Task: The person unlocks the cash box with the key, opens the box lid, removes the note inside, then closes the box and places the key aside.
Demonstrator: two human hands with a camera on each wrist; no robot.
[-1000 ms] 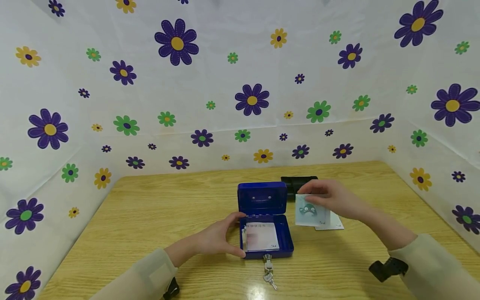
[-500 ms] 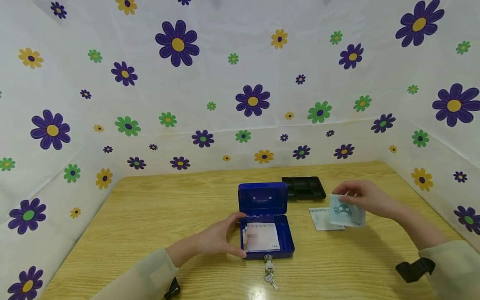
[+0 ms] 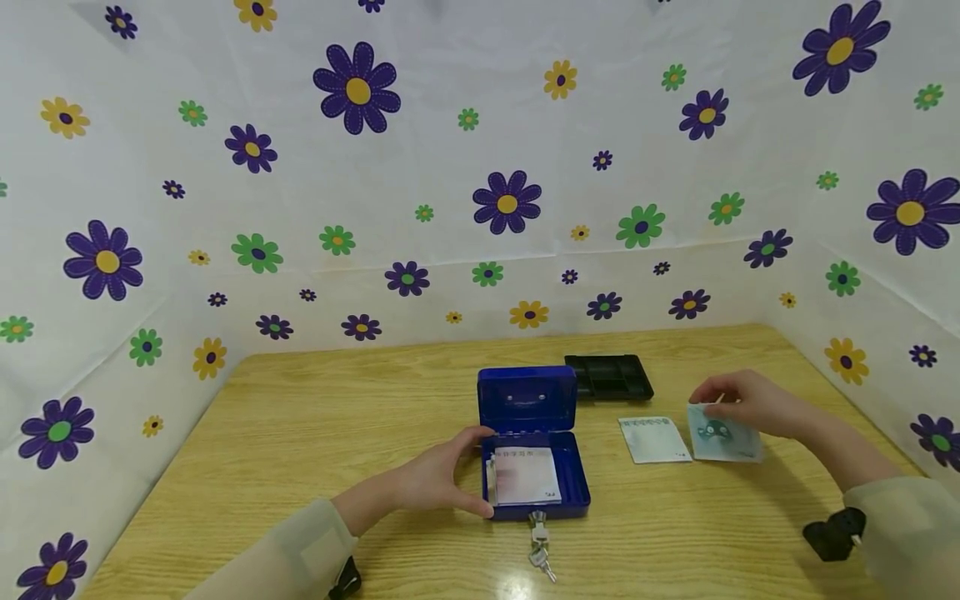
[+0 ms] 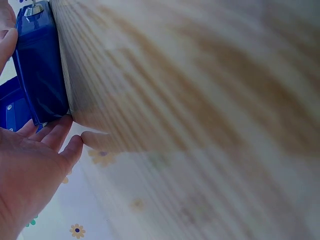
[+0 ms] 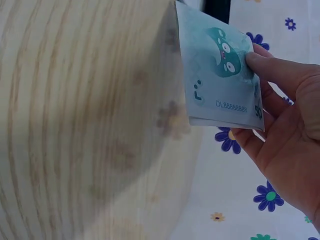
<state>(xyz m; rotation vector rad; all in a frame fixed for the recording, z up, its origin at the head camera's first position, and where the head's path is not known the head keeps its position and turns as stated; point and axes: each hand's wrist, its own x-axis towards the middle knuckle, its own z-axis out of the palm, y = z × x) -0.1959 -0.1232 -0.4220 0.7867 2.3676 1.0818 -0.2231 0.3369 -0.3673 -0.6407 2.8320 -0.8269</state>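
Note:
A blue cash box (image 3: 577, 483) stands on the wooden table with its lid (image 3: 527, 398) raised. Pale pinkish play banknotes (image 3: 527, 479) lie in it. My left hand (image 3: 423, 481) holds the box's left side, thumb at the front corner and fingers towards the back; the left wrist view shows this hand (image 4: 32, 165) touching the blue wall (image 4: 44, 70). Teal play banknotes (image 3: 724, 440), printed with a cartoon face, are pinched in my right hand (image 3: 761, 406). In the right wrist view the thumb lies over these banknotes (image 5: 210, 85). Another pale banknote pile (image 3: 655, 442) lies just left of them.
A black compartment tray (image 3: 609, 377) sits behind the box to the right. Keys (image 3: 540, 557) hang from the box's front lock onto the table (image 3: 330, 417). A white flower-patterned cloth (image 3: 435, 150) encloses the back and sides.
My right hand has carried the teal banknotes rightwards, past the pale pile, and slightly lowered them. The tray and pile are uncovered. My left hand stays at the box.

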